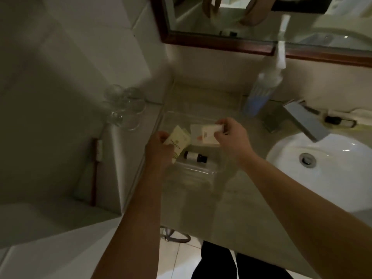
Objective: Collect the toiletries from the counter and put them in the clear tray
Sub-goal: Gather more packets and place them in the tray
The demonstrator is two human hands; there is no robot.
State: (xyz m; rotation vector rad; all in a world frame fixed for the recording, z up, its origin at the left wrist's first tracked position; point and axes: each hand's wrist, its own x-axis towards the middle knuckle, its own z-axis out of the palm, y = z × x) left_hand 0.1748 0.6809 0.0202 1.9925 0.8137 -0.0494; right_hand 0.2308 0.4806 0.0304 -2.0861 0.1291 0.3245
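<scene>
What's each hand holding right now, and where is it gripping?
The left hand holds a pale green packet by its left edge. The right hand pinches a small white box at its upper right corner.

Bare arms and hands, dark trousers, seen from my head camera

Both my forearms are bare from the frame edge to the wrists, with no sleeve, cuff, watch or band that I can see. My left hand (160,147) and right hand (231,137) wear no gloves, and I make out no rings, though the light is dim and the fingers are slightly blurred. Below and behind the hands, between the forearms, my legs show in dark trousers (217,262), plain, without visible markings.
</scene>
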